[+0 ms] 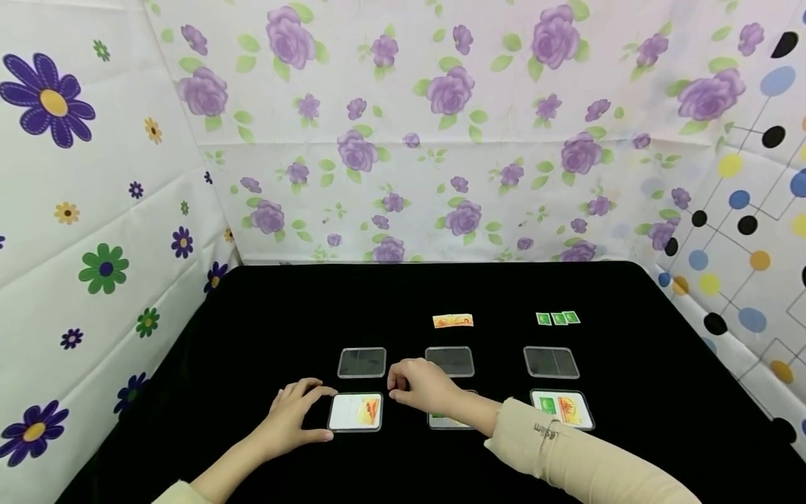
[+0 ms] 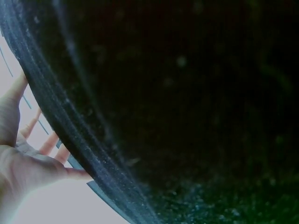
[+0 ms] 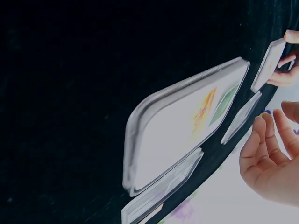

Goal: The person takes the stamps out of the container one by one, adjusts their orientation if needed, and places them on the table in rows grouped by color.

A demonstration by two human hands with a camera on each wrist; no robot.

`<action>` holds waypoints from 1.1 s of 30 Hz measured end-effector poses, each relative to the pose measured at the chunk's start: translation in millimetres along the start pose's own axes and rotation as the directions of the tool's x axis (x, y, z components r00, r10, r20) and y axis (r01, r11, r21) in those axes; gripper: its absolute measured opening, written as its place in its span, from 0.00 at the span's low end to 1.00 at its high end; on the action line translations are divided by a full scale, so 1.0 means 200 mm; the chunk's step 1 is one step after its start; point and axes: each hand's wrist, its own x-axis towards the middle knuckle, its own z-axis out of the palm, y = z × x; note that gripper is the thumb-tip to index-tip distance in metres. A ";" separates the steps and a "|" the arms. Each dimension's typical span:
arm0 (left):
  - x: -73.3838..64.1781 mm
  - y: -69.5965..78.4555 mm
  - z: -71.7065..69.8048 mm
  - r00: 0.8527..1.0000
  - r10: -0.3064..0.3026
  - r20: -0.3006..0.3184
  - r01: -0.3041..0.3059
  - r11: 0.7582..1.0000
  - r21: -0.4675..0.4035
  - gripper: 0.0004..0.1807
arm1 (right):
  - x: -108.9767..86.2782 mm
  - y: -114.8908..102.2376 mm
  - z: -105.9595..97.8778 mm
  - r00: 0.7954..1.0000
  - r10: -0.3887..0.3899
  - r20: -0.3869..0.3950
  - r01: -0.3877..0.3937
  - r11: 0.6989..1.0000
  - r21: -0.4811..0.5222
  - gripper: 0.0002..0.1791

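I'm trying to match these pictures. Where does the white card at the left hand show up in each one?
Head: the white card lies low, a little left of center.
Left wrist: I can't make it out.
Right wrist: small, near the upper right edge.
Shared landmark: the left hand, at the left edge in left wrist, upper right in right wrist.

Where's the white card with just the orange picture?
In the head view, that white card is leftmost in the near row, right beside the left hand, with a clear case just beyond it.
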 end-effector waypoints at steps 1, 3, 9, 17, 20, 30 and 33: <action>0.00 0.00 0.00 1.000 -0.004 0.004 0.004 1.000 0.001 0.35 | 0.01 -0.01 0.01 1.000 0.005 0.012 -0.005 1.000 -0.001 0.03; 0.00 0.00 0.00 1.000 -0.019 0.018 0.019 1.000 0.002 0.35 | 0.01 -0.03 0.02 0.999 0.011 0.035 -0.010 1.000 -0.023 0.03; 0.02 0.00 0.00 0.998 -0.041 0.040 0.041 0.999 0.011 0.35 | 0.03 -0.08 0.06 0.996 0.022 0.081 -0.012 0.993 -0.117 0.04; 0.01 0.00 -0.01 0.998 -0.040 0.043 0.040 0.999 0.010 0.35 | 0.05 -0.11 0.11 0.997 0.010 0.072 0.005 0.978 -0.207 0.06; 0.01 0.00 -0.01 0.998 -0.036 0.043 0.036 0.999 0.007 0.35 | 0.05 -0.12 0.11 0.998 0.013 0.069 0.003 0.976 -0.219 0.08; 0.01 0.00 -0.01 0.999 -0.035 0.040 0.035 0.999 0.001 0.36 | 0.07 -0.14 0.14 0.996 0.068 0.061 -0.047 0.951 -0.304 0.14; 0.01 0.00 0.00 0.999 -0.038 0.039 0.038 0.999 0.004 0.35 | 0.07 -0.14 0.15 0.996 0.069 0.053 -0.049 0.946 -0.322 0.15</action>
